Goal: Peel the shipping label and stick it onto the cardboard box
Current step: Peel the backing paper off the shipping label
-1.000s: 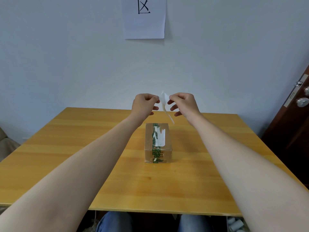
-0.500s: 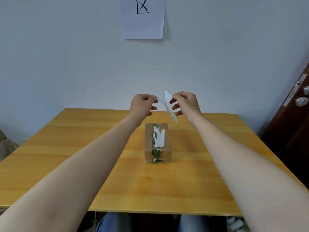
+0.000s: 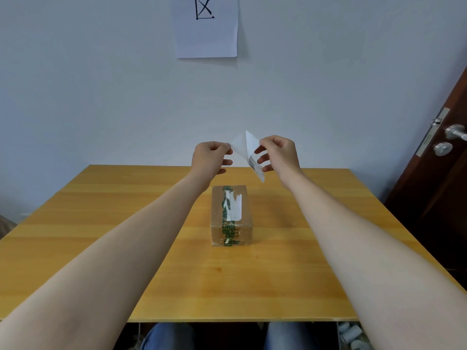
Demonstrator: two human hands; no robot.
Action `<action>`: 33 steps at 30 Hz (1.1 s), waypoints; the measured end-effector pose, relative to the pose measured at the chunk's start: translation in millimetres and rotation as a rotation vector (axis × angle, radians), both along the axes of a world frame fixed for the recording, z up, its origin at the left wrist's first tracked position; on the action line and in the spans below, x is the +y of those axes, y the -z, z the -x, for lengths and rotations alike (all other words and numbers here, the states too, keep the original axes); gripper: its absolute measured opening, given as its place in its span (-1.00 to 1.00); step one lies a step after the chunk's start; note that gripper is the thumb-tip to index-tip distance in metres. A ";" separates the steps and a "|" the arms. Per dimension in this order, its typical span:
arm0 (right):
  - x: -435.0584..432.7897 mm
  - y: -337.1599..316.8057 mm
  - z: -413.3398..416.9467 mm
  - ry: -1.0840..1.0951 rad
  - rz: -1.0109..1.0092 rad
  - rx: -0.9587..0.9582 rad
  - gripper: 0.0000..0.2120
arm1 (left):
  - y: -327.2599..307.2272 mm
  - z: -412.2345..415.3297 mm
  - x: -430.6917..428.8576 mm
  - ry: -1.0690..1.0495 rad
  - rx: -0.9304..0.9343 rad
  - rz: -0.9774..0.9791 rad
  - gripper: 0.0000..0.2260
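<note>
- Hands first: my left hand (image 3: 211,157) is up in the air above the far end of the cardboard box (image 3: 231,215). My right hand (image 3: 279,154) is up there too, a bit more to the right.
- My left thumb and first finger pinch the corner of a thin see-through sheet (image 3: 237,145). My other fingers curl loosely under it.
- My right thumb and first finger pinch the shipping label (image 3: 252,152) near its top. My other fingers stick out behind it.
- The label is white with a small dark print. It hangs tilted above the far right corner of the box and does not touch it.
- The sheet and the label meet in a fold between my hands.
- The box sits on the wooden table (image 3: 101,223). It has green tape and a torn white patch on top.
- A white paper (image 3: 206,34) with a black mark hangs on the wall behind the box.
</note>
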State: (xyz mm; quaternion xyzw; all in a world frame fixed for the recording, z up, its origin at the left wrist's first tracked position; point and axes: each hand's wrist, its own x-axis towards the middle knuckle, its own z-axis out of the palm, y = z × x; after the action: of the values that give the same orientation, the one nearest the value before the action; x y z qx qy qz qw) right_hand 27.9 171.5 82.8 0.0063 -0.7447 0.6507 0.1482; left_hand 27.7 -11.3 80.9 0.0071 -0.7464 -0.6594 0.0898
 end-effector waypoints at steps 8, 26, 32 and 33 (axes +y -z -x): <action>11.3 2.0 -0.1 0.025 0.054 -0.008 -0.83 | 1.6 2.5 2.6 0.006 -0.008 -0.030 -0.84; 22.3 6.6 3.5 0.040 0.111 -0.014 -0.85 | 12.1 10.6 -3.5 -0.034 -0.064 -0.083 -0.85; 25.7 10.3 4.2 0.067 0.146 -0.036 -0.86 | 12.9 10.4 -7.6 -0.051 -0.074 -0.121 -0.84; 26.2 11.1 4.3 0.074 0.153 -0.041 -0.86 | 13.0 10.4 -8.3 -0.054 -0.074 -0.125 -0.84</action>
State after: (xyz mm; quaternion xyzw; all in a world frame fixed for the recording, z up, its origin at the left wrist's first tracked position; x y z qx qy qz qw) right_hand 23.6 197.7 71.8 -0.0457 -0.6954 0.6998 0.1568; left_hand 17.3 -19.6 67.9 0.0573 -0.7063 -0.7012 0.0792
